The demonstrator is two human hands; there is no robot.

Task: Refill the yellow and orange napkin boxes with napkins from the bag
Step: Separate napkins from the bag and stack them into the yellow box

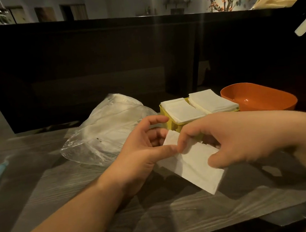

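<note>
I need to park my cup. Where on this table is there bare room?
Bare grey wood-grain tabletop runs along the near edge, below the white paper napkin that the left hand and right hand hold. Another patch lies left of the clear plastic bag. It is crowded where bag, yellow napkin-filled box and orange oval box line up.

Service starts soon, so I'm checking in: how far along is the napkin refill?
Done, it seems: the yellow box holds two white stacks rising above its rim. In hand: the left hand and right hand both pinch a folded napkin just in front of that box. Left: the orange box shows only its bare inside, and the bag holds more napkins.
</note>
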